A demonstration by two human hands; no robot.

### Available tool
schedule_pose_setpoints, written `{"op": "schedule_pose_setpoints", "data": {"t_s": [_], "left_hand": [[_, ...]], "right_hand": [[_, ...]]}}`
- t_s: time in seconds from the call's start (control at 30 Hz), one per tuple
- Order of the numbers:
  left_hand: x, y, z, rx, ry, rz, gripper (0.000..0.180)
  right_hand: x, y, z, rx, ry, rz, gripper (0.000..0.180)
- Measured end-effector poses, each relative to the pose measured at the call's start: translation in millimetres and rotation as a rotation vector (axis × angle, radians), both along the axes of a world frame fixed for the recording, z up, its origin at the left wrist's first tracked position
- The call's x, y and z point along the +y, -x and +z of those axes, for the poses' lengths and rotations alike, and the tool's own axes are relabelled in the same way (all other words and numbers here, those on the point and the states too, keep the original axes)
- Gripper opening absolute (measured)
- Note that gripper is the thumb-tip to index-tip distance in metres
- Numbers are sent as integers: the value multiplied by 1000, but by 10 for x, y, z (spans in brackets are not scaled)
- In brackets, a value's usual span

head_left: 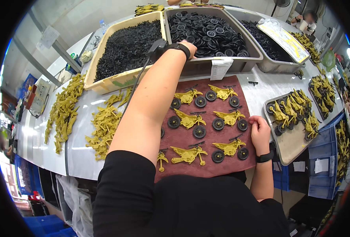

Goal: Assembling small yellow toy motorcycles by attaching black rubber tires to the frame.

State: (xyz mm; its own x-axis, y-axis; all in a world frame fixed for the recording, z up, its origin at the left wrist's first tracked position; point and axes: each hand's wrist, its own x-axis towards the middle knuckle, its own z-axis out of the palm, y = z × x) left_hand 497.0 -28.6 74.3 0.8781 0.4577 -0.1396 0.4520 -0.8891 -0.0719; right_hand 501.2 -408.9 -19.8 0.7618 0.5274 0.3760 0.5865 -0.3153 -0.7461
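My left arm stretches forward, and my left hand (189, 48) dips over the near edge of a grey bin (258, 58) heaped with black toy wheels (210, 33). Its fingers are mostly hidden, so their grip does not show. Beside the right edge of a dark red mat (206, 172), my right hand (260, 132) is curled closed, close to a wheel (243, 125); what it holds, if anything, is hidden. Several yellow toy motorcycle bodies lie in rows on the mat, most with black wheels and handlebars. One front body (189, 155) has bare hubs without wheels.
A cream bin (89, 81) of small black parts stands left of the wheels; another grey bin (267, 65) stands right. Loose yellow bodies (104, 128) pile up on the left. At right, a tray (287, 157) carries wheeled motorcycles. A person (307, 23) sits at the far right.
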Motion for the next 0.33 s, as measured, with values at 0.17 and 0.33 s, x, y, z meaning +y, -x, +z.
{"op": "schedule_pose_setpoints", "data": {"t_s": [0.17,0.33], "left_hand": [[56,-80,-54,86,5,-109,45],[181,-245,-116,108,94,-131,56]], "right_hand": [[1,16,6,-31,25,20,19],[-27,-21,-8,-23,42,3,18]]}}
